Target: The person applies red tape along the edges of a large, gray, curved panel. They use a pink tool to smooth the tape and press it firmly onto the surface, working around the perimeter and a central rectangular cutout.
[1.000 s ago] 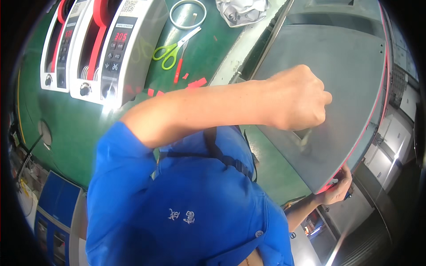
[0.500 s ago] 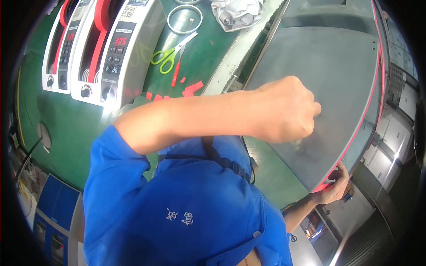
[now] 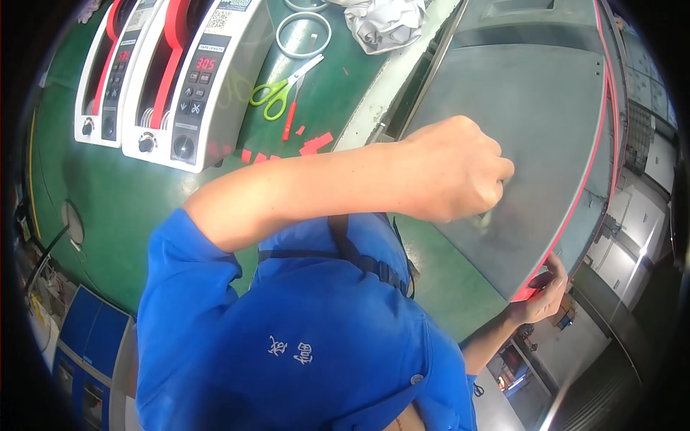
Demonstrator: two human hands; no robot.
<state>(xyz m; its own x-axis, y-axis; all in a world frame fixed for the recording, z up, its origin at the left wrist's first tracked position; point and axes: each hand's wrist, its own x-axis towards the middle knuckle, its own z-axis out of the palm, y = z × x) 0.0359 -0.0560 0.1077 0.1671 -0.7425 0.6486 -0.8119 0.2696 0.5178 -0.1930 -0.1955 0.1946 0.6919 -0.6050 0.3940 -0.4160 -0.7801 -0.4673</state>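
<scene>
My left arm reaches across to the right, and my left hand (image 3: 460, 169) is a closed fist over the grey panel (image 3: 517, 108). What it holds, if anything, is hidden behind the fingers. Just beneath the fist a small pale smear, perhaps a reflection, shows on the panel's glossy face. Red tape (image 3: 583, 183) runs along the panel's curved right edge. At the near corner my right hand (image 3: 544, 293) has its fingers curled round that edge, where a wider bit of red shows beside them.
Two white tape dispensers (image 3: 223, 93) with red tape stand on the green table (image 3: 287, 14) at the left. Green-handled scissors (image 3: 277, 93), a red-handled tool (image 3: 290, 121), red tape scraps (image 3: 316, 143), rings (image 3: 303, 34) and a crumpled grey cloth (image 3: 384, 23) lie nearby.
The view has shifted slightly, so the dispensers sit a little further right. My left fist has moved slightly left and up across the panel. My right hand stays at the corner.
</scene>
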